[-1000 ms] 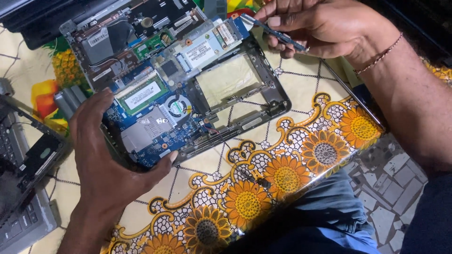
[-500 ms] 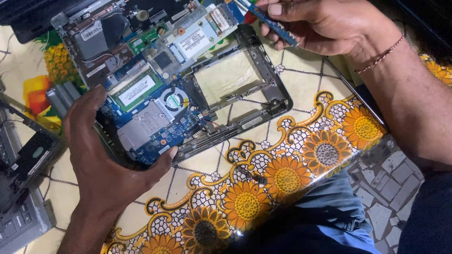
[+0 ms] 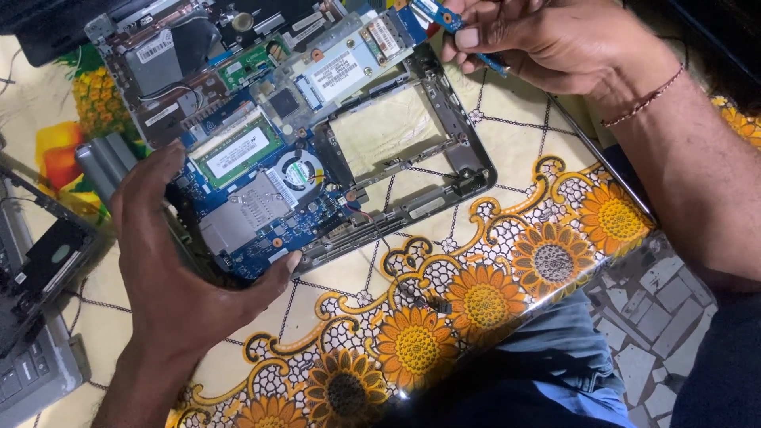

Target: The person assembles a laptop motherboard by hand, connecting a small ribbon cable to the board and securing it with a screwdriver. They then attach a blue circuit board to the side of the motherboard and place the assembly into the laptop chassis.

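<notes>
Fingers [image 3: 476, 36] pinch thin blue circuit strip [image 3: 444, 16]; left hand [image 3: 170, 269] grips laptop chassis [image 3: 444, 198].

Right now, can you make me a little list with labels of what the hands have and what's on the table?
left hand: left hand grips the near corner of the opened laptop base
right hand: right hand pinches a small blue circuit strip
inside the base: blue board, round fan, green memory card, empty bay
underneath: sunflower-print tablecloth
far left: another grey laptop part
wrist: thread bracelet
</notes>
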